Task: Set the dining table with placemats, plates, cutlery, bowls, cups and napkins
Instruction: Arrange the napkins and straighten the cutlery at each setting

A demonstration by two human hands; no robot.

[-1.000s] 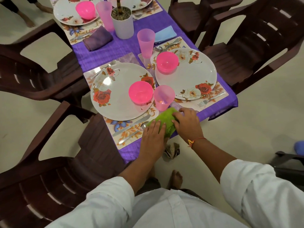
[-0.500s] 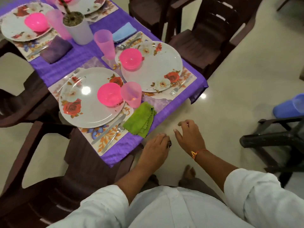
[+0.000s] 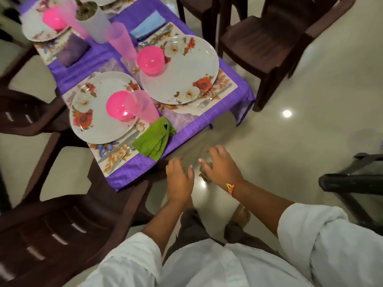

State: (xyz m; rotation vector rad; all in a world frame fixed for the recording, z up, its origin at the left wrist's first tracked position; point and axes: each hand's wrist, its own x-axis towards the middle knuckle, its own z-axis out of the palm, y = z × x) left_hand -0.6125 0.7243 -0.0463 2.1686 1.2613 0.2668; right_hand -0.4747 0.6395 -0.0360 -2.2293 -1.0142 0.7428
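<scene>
A folded green napkin [image 3: 153,138] lies on the purple tablecloth [image 3: 136,172] near the table's front corner, beside a knife [image 3: 119,146] and a floral placemat [image 3: 116,156]. The near floral plate [image 3: 91,119] carries a pink bowl [image 3: 117,108], with a pink cup [image 3: 141,109] at its right. A second plate [image 3: 186,73] holds another pink bowl [image 3: 150,60], and a fork [image 3: 213,97] lies by it. My left hand [image 3: 179,179] and my right hand [image 3: 220,164] hover off the table edge, fingers relaxed, both holding nothing.
Dark brown plastic chairs stand at the front left [image 3: 51,228], left [image 3: 24,112] and far right [image 3: 273,34]. A white plant pot [image 3: 93,19], a blue napkin [image 3: 148,24], a purple napkin [image 3: 72,51] and another pink cup [image 3: 122,40] sit further back. A black stand [image 3: 352,183] is at right.
Both hands let go of the green napkin, which stays on the table, and pulled back off the table edge. The view has swung to the right.
</scene>
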